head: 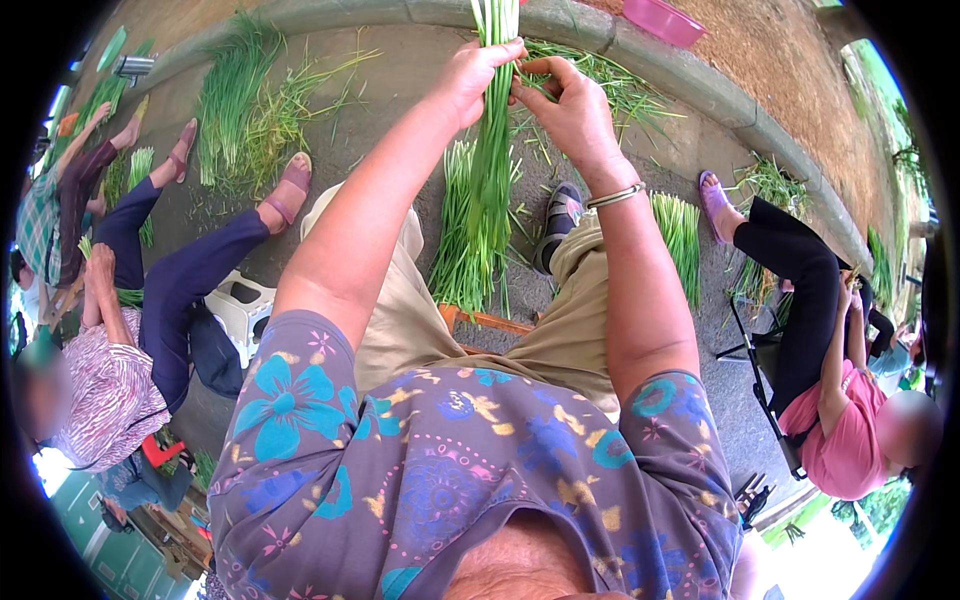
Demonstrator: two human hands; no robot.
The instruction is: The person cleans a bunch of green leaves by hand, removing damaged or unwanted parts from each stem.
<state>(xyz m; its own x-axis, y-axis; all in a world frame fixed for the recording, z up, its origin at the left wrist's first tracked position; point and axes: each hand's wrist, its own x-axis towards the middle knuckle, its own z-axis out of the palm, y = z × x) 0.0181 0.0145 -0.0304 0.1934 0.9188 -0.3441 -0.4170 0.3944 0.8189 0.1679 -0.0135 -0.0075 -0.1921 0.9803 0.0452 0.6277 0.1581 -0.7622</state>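
Note:
My left hand (469, 79) is closed around a bundle of long green stalks (497, 112), perhaps garlic chives, whose pale ends point away from me and whose green leaves hang down. At the bundle's right side, my right hand (570, 101) has thumb and forefinger pinched on a few thin green blades beside the stems. Below the bundle, between my feet, lies a pile of the same stalks (454, 232). Another neat pile (676, 232) is on the ground beyond my right forearm, which wears a bangle.
A concrete kerb (675, 82) curves across the far side, with loose leaves (615, 82) before it. A pink basin (664, 21) stands beyond. More green stalks (232, 97) lie at the left. Seated people are on both sides; a white stool (238, 304) is at the left.

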